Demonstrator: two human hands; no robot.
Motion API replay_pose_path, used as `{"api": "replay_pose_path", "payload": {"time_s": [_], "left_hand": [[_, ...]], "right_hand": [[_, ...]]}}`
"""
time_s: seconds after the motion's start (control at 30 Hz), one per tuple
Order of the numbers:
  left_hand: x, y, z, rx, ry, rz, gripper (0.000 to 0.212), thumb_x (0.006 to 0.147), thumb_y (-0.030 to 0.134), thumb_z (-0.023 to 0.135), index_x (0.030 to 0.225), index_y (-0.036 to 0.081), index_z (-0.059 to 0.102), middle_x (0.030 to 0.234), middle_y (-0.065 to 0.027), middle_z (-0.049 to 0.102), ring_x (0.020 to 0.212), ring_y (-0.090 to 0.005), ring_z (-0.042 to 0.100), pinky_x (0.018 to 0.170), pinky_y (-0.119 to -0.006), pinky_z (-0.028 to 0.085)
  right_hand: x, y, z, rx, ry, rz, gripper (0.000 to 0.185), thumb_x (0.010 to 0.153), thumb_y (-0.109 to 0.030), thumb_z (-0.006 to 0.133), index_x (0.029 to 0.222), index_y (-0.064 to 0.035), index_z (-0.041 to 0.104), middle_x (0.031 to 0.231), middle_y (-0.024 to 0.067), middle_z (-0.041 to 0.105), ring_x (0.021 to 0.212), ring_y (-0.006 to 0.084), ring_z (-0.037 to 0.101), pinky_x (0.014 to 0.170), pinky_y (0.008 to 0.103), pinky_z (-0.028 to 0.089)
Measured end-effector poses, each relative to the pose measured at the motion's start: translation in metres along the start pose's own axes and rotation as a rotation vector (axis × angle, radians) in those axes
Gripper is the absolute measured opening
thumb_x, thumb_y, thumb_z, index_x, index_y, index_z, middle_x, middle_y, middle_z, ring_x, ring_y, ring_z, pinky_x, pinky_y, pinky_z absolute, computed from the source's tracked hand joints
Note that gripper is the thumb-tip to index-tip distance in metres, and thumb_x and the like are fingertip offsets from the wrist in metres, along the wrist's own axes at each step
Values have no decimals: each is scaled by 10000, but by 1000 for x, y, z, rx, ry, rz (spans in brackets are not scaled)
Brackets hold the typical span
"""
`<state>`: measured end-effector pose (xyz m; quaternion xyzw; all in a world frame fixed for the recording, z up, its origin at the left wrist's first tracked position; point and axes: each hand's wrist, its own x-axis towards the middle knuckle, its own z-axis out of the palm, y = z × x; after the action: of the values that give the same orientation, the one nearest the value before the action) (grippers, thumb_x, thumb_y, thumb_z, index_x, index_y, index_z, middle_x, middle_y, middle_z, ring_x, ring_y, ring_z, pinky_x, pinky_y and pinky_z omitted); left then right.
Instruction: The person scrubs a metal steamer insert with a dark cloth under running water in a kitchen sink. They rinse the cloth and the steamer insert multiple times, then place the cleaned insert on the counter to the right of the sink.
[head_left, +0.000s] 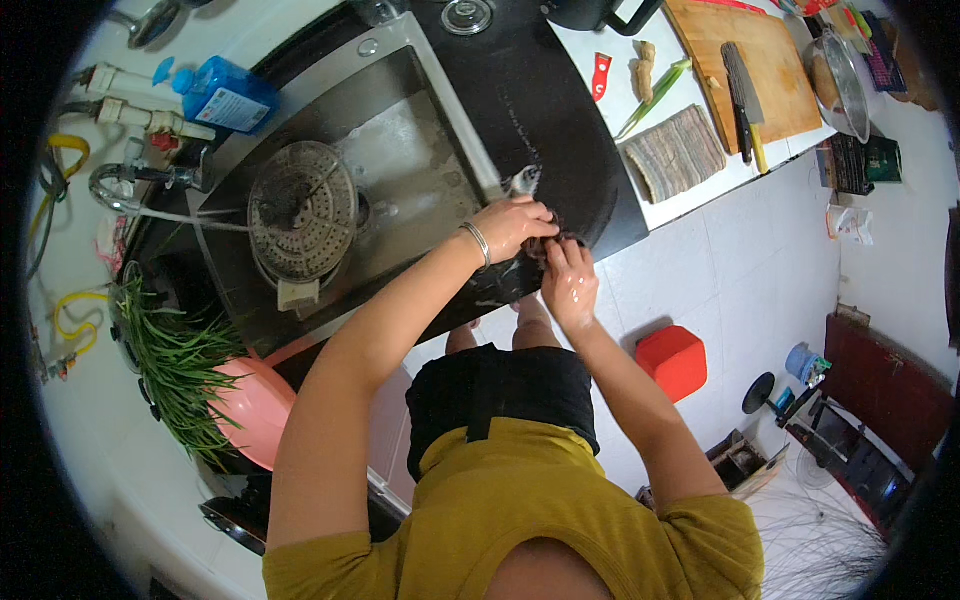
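Observation:
Both wet hands meet over the black countertop (559, 142), just beyond the sink's corner. My left hand (513, 225), with a bracelet at its wrist, has its fingers on a small dark, stringy clump (541, 247). The fingers of my right hand (570, 281) grip the same clump from the other side; what it is cannot be told. Water and some foam wet the counter beneath. In the steel sink (457, 97), water runs from the curved faucet (112, 187) onto a round perforated metal steamer plate (304, 217), which bears a dark patch.
Right of the sink, a striped cloth (676, 154), ginger (643, 73) and a green onion (656, 97) lie near a cutting board (787, 90) with knives (742, 97). Left are a blue soap bottle (232, 96), green leafy stalks (169, 360) and a pink basin (259, 412). A red bin (672, 363) stands on the floor.

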<state>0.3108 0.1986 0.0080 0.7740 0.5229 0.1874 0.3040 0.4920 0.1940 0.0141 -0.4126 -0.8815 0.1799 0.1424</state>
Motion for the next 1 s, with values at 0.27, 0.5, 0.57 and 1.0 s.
{"api": "replay_pose_path", "payload": {"time_s": [0.27,0.5,0.57,1.0], "left_hand": [[-107,-14,-5,-12,-189,195,293,610,-44,608,869,68,684,985,-60,629,987,-253,535,848,-315,455],[-236,-37,-32,-130,-223,51,281,594,-30,628,860,49,674,996,-77,628,979,-289,534,854,-361,444],[-249,-40,-37,-185,-200,-56,280,599,-24,639,868,45,672,1022,-87,626,979,-291,541,859,-370,439],[30,-93,-101,46,532,-177,451,682,0,675,1122,65,594,1100,-140,589,1018,-320,561,911,-361,448]], "right_hand": [[-62,-124,49,143,-103,115,251,686,2,576,934,-10,539,903,173,516,805,370,550,700,439,476],[-79,-209,97,388,-254,-35,221,695,-28,572,909,14,534,943,203,531,820,372,580,707,434,498],[-64,-207,84,483,-351,-41,233,691,-42,584,915,8,541,937,201,538,831,381,583,725,445,498],[224,-11,-14,141,20,-230,297,690,40,515,933,-69,647,972,138,563,936,342,556,822,399,463]]}}
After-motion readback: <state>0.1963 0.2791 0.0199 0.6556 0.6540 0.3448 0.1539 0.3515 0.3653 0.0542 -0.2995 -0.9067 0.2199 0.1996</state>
